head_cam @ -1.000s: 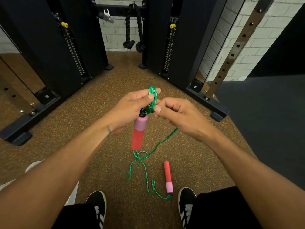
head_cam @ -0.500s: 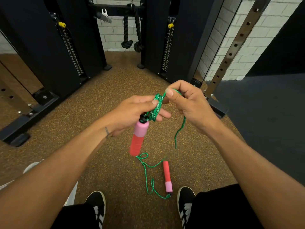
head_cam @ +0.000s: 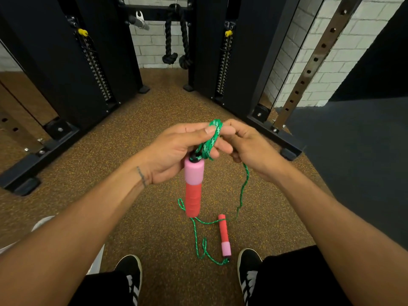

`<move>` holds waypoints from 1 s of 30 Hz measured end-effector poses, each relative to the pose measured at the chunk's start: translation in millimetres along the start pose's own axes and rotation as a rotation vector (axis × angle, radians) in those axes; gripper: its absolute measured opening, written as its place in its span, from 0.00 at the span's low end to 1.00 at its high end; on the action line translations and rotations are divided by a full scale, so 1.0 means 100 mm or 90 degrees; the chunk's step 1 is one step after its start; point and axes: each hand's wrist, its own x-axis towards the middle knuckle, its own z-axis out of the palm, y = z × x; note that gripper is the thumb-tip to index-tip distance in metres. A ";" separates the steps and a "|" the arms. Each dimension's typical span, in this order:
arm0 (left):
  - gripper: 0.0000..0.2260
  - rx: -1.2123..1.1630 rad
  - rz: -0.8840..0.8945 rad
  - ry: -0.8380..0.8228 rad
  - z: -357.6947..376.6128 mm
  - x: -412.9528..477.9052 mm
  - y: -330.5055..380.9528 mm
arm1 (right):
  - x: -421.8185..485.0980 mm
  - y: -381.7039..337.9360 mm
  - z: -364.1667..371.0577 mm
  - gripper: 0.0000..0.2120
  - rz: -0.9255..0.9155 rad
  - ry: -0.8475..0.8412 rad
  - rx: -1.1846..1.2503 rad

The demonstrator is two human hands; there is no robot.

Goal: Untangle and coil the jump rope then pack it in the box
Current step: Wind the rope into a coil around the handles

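A green jump rope [head_cam: 242, 191] has two pink-and-red foam handles. My left hand [head_cam: 174, 151] grips a small coil of the rope [head_cam: 210, 140] between thumb and fingers, and one handle [head_cam: 193, 186] hangs straight down from that coil. My right hand [head_cam: 247, 146] pinches the rope at the top of the coil, touching the left hand's fingertips. From the right hand the loose rope drops to the floor, loops there and ends at the second handle [head_cam: 224, 235], which lies between my shoes. No box shows in this view.
Black gym machine frames [head_cam: 66, 69] with weight stacks stand left and right on the brown speckled floor, with a black rope attachment [head_cam: 176, 40] hanging between them. A dark mat [head_cam: 353, 151] lies to the right. A white object [head_cam: 44, 221] shows under my left forearm.
My right hand lifted the rope up over the coil, then came back down to the left fingertips, adding a loop. The rope on the floor grew shorter and its knot-like loop loosened.
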 end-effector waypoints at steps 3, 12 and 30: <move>0.16 -0.026 0.025 0.052 0.00 0.02 0.00 | -0.01 0.03 0.05 0.12 0.065 -0.043 -0.001; 0.14 -0.042 0.067 0.127 0.02 0.05 0.01 | -0.04 0.02 0.12 0.15 0.086 -0.068 -0.034; 0.14 0.301 0.038 0.197 -0.11 0.10 -0.08 | -0.15 -0.09 0.02 0.09 -0.083 -0.125 -0.145</move>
